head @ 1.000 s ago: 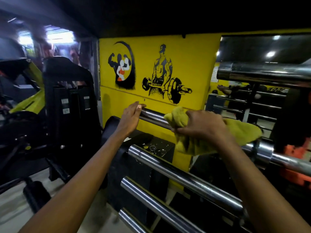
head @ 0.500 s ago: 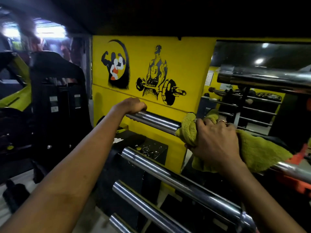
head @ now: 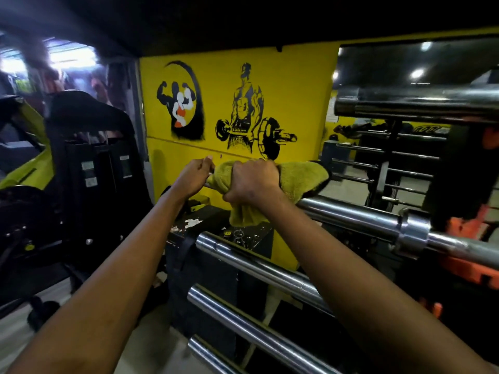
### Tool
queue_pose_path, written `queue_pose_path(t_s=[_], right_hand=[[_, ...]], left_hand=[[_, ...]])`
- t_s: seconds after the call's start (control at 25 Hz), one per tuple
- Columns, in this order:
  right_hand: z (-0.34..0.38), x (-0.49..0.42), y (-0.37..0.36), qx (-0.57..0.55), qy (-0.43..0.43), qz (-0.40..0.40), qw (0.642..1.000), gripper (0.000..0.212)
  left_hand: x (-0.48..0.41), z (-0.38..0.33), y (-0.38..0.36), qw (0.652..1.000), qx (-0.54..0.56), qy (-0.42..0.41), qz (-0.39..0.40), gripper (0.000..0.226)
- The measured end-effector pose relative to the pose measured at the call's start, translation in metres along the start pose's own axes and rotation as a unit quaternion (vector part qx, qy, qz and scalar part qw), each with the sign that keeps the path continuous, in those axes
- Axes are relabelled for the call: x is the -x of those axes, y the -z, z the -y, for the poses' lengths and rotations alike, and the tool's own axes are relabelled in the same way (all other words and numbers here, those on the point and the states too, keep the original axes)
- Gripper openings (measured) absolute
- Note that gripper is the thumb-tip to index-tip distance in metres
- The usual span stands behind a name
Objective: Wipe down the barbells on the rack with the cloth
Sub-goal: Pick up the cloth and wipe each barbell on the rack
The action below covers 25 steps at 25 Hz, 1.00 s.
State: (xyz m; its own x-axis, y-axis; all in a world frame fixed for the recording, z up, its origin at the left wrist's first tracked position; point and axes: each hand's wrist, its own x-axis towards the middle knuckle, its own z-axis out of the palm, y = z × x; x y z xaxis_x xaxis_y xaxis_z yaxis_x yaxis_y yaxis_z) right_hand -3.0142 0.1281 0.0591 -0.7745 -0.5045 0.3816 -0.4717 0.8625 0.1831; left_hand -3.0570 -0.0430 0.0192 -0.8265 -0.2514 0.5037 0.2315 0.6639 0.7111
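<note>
A chrome barbell (head: 351,215) lies across the rack at chest height. My right hand (head: 253,180) grips a yellow-green cloth (head: 299,178) wrapped round its sleeve near the left end. My left hand (head: 193,175) grips the very tip of the same bar, right beside the cloth. The bar end itself is almost hidden by hand and cloth. Several more chrome barbells (head: 259,268) lie stacked on the rack below, and another (head: 415,105) crosses above at the right.
A yellow wall with bodybuilder murals (head: 243,109) stands just behind the bar ends. A black and green weight machine (head: 81,163) fills the left. An orange rack upright (head: 475,230) is at the right. A mirror (head: 391,147) shows more bars.
My right hand has slid the cloth leftward along the bar, up to my left hand at the bar's end. My left hand stays on the tip.
</note>
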Motion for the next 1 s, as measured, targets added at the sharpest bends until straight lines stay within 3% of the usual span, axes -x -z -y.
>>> queue_pose_path(t_s=[0.16, 0.32, 0.56, 0.68, 0.8, 0.88, 1.0], right_hand=[[-0.056, 0.059, 0.012, -0.002, -0.027, -0.003, 1.0, 0.069], [-0.111, 0.143, 0.023, 0.081, -0.112, -0.035, 0.99, 0.083], [-0.08, 0.118, 0.014, 0.075, -0.212, -0.043, 0.973, 0.089], [-0.052, 0.086, 0.004, 0.058, -0.184, -0.04, 0.98, 0.096], [-0.023, 0.043, -0.005, 0.06, -0.116, -0.048, 0.99, 0.086], [-0.01, 0.027, -0.007, 0.064, -0.056, -0.046, 0.995, 0.078], [-0.014, 0.035, -0.003, 0.047, 0.009, -0.063, 0.997, 0.073]], left_hand=[[-0.002, 0.001, -0.003, 0.998, 0.039, 0.034, -0.029, 0.043], [-0.008, -0.01, 0.001, 0.995, 0.015, 0.103, -0.004, 0.038], [-0.017, -0.007, 0.003, 0.989, -0.01, 0.141, 0.039, 0.034], [-0.02, -0.003, 0.001, 0.99, 0.023, 0.129, 0.049, 0.037], [-0.021, -0.004, 0.0, 0.993, 0.002, 0.116, 0.035, 0.041], [-0.02, 0.001, 0.005, 0.994, -0.061, 0.086, 0.032, 0.041], [-0.015, 0.008, 0.012, 0.978, -0.206, -0.027, -0.018, 0.032]])
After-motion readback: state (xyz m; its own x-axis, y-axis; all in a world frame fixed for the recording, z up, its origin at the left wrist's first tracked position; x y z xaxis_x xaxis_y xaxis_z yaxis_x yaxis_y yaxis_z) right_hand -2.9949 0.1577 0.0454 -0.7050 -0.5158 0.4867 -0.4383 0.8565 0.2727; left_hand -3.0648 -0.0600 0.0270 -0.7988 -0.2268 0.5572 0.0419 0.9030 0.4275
